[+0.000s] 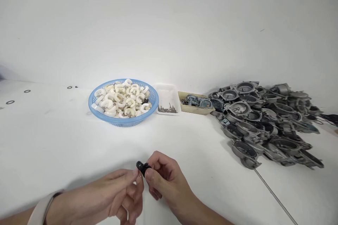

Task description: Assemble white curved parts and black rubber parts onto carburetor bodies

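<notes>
I have my left hand [116,191] and my right hand [165,179] brought together low over the white counter [66,147], fingertips meeting. Between them sits a small black part [142,167], pinched by the thumb and forefinger of the right hand, with the left hand's fingertips closed against it from the other side; the part is too small for me to tell its exact shape. A pale band [42,207] wraps my left wrist. Farther out, near the back of the counter, stands a blue basket [123,121] heaped with white curved pieces [121,100]. Just beside it to the right is a shallow white tray [167,95] with a little cluster of thin metal pins [167,109] at its front edge. Next to that comes a tan tray [194,109] holding a few grey metal bits. Touching its right end is a big sprawling pile of grey metal castings [264,123], round-mouthed housings stacked every which way. Far to the left a few small black rings [10,102] lie scattered, well apart from my hands.
</notes>
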`<move>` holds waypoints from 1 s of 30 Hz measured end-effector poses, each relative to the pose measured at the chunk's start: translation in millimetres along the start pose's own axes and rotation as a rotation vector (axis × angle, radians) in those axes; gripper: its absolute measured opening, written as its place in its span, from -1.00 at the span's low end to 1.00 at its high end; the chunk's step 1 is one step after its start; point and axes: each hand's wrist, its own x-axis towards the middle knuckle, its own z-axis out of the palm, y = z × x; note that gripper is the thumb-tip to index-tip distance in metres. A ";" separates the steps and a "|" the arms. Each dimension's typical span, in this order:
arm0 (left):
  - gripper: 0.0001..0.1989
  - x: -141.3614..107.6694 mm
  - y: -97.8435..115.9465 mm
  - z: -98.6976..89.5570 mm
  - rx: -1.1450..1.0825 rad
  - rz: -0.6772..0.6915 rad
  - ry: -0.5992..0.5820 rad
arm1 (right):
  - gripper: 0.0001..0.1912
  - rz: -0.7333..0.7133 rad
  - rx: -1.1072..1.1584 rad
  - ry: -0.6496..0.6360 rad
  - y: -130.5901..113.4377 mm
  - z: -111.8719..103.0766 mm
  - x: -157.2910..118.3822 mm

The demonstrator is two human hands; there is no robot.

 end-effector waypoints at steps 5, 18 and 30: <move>-0.44 1.3 2.6 4.8 0.017 -0.054 0.016 | -0.49 0.020 0.004 0.016 -0.2 -0.1 1.8; -0.53 1.4 7.7 7.1 0.043 -0.106 0.046 | -0.50 0.004 -0.053 -0.006 3.0 -2.4 1.5; -0.51 3.5 2.5 -1.7 0.007 -0.130 -0.003 | -0.49 0.103 -0.061 -0.017 2.4 -1.1 2.0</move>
